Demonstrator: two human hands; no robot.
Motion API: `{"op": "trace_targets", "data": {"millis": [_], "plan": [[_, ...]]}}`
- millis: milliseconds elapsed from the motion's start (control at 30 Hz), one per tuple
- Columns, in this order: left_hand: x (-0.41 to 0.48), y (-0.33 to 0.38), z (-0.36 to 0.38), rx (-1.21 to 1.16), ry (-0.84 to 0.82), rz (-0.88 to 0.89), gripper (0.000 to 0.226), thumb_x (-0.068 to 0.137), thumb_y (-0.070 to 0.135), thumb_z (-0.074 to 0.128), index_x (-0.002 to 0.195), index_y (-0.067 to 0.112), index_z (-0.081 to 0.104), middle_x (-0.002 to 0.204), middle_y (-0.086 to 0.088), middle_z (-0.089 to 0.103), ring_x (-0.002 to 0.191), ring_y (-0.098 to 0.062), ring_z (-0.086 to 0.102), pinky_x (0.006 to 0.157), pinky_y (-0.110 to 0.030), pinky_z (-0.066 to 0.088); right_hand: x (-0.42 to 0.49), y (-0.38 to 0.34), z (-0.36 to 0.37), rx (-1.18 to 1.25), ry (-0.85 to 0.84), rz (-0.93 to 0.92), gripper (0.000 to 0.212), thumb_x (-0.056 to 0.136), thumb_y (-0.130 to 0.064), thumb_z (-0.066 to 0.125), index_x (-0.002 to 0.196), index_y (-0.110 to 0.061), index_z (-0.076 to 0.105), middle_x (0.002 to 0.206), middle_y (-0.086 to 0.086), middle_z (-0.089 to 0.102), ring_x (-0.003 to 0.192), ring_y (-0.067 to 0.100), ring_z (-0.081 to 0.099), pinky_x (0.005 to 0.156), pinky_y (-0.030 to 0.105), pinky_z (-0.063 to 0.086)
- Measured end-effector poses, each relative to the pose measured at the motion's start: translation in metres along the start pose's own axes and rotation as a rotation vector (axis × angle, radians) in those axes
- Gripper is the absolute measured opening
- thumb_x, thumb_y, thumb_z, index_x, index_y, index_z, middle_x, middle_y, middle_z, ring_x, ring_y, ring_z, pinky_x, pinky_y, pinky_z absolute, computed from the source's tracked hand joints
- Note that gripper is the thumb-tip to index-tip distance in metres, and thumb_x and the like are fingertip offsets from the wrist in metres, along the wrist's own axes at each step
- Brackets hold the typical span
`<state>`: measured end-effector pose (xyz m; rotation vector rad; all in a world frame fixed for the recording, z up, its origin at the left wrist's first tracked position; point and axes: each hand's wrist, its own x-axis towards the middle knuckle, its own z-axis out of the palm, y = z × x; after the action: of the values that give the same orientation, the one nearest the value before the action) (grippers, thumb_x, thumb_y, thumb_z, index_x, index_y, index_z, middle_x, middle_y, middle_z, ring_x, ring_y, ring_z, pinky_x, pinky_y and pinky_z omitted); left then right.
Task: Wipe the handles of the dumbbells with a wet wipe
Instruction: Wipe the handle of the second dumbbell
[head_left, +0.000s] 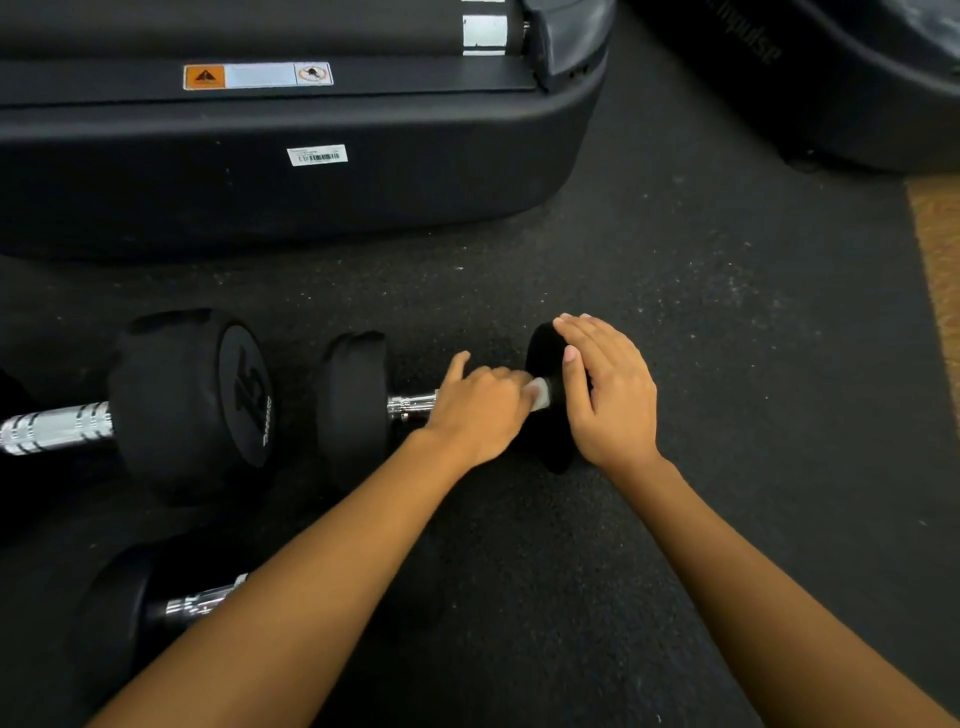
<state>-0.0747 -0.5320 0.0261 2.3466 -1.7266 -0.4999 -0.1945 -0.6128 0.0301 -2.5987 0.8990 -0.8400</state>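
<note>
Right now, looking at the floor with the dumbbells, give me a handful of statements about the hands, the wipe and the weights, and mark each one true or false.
1. The left hand presses a white wet wipe onto the chrome handle of the small black rubber dumbbell. True.
2. The right hand lies flat on the floor. False: it rests on that dumbbell's right end weight.
3. The larger black dumbbell to the left shows the number 15. True.
4. Only two dumbbells are in view. False: a third black dumbbell lies nearer, partly behind the left forearm.
5. The dumbbells sit on a wooden bench. False: they lie on dark speckled rubber flooring.
</note>
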Motion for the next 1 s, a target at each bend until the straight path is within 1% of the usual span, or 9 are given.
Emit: {"op": "trace_targets", "data": {"millis": [133, 233, 367, 433, 567, 667, 767, 867, 1000], "plan": [[0.004, -0.005, -0.003, 0.026, -0.005, -0.117, 0.045, 0.099, 0.038, 0.024, 0.108, 0.017, 0.063, 0.101, -0.003, 0.068, 0.099, -0.020, 0.060, 0.107, -0.042, 0.019, 0.000, 0.001, 0.000, 0.004, 0.003, 0.002, 0.042, 0.096, -0.026, 0.032, 0.124, -0.009, 0.059, 0.127, 0.005, 0.060, 0.126, 0.017, 0.048, 0.109, 0.030, 0.031], [0.007, 0.010, -0.002, 0.018, 0.009, -0.088, 0.043, 0.100, 0.036, 0.025, 0.101, 0.016, 0.063, 0.098, -0.005, 0.067, 0.097, -0.022, 0.060, 0.106, -0.042, 0.022, 0.000, -0.001, 0.000, 0.007, 0.007, 0.004, 0.042, 0.096, -0.026, 0.032, 0.123, -0.008, 0.059, 0.127, 0.005, 0.060, 0.126, 0.018, 0.048, 0.108, 0.030, 0.031], [-0.004, 0.002, 0.004, -0.025, 0.109, 0.043, 0.031, 0.096, 0.034, 0.040, 0.120, 0.022, 0.056, 0.119, 0.000, 0.062, 0.112, -0.018, 0.054, 0.108, -0.037, 0.018, 0.000, -0.001, -0.001, 0.006, 0.008, 0.007, 0.042, 0.096, -0.026, 0.032, 0.123, -0.009, 0.059, 0.127, 0.005, 0.060, 0.126, 0.017, 0.048, 0.108, 0.027, 0.028], [-0.009, -0.006, 0.002, -0.005, 0.165, 0.067, 0.037, 0.090, 0.036, 0.052, 0.124, 0.023, 0.053, 0.123, 0.003, 0.059, 0.115, -0.016, 0.051, 0.107, -0.032, 0.017, 0.000, -0.001, -0.001, 0.006, 0.002, 0.006, 0.043, 0.096, -0.027, 0.031, 0.123, -0.009, 0.059, 0.127, 0.005, 0.060, 0.126, 0.017, 0.048, 0.108, 0.028, 0.029], [-0.009, 0.004, 0.003, 0.080, 0.275, 0.055, 0.037, 0.082, 0.036, 0.064, 0.113, 0.017, 0.054, 0.112, -0.001, 0.059, 0.106, -0.020, 0.051, 0.097, -0.032, 0.030, 0.000, -0.001, -0.001, 0.002, -0.002, 0.005, 0.042, 0.096, -0.026, 0.032, 0.123, -0.008, 0.059, 0.127, 0.005, 0.060, 0.126, 0.018, 0.048, 0.109, 0.030, 0.030], [-0.007, 0.016, 0.009, 0.119, 0.283, 0.046, 0.037, 0.066, 0.026, 0.078, 0.096, 0.014, 0.058, 0.093, -0.004, 0.062, 0.087, -0.023, 0.056, 0.081, -0.035, 0.043, 0.000, -0.001, -0.001, -0.005, -0.007, 0.007, 0.042, 0.096, -0.026, 0.032, 0.124, -0.009, 0.058, 0.128, 0.004, 0.059, 0.127, 0.017, 0.047, 0.109, 0.028, 0.028], [-0.009, 0.011, 0.010, 0.108, 0.325, 0.086, 0.040, 0.057, 0.020, 0.083, 0.089, 0.012, 0.060, 0.085, -0.005, 0.062, 0.078, -0.023, 0.058, 0.072, -0.035, 0.047, 0.000, -0.002, -0.002, 0.000, -0.006, 0.002, 0.042, 0.097, -0.026, 0.032, 0.124, -0.009, 0.058, 0.128, 0.004, 0.059, 0.127, 0.016, 0.047, 0.109, 0.028, 0.029], [-0.014, -0.003, 0.005, 0.118, 0.309, 0.153, 0.039, 0.066, 0.020, 0.077, 0.099, 0.013, 0.057, 0.098, -0.004, 0.059, 0.089, -0.022, 0.055, 0.081, -0.033, 0.042, 0.000, -0.001, -0.002, 0.006, 0.001, 0.002, 0.041, 0.096, -0.026, 0.033, 0.124, -0.009, 0.058, 0.128, 0.005, 0.059, 0.126, 0.017, 0.047, 0.109, 0.031, 0.032], [-0.015, -0.010, 0.003, -0.046, 0.260, 0.090, 0.035, 0.081, 0.026, 0.066, 0.113, 0.019, 0.054, 0.112, 0.002, 0.058, 0.105, -0.016, 0.049, 0.093, -0.026, 0.031, 0.000, -0.002, -0.001, 0.010, 0.006, 0.010, 0.041, 0.096, -0.026, 0.033, 0.123, -0.009, 0.059, 0.127, 0.004, 0.060, 0.126, 0.018, 0.048, 0.108, 0.032, 0.032]]}}
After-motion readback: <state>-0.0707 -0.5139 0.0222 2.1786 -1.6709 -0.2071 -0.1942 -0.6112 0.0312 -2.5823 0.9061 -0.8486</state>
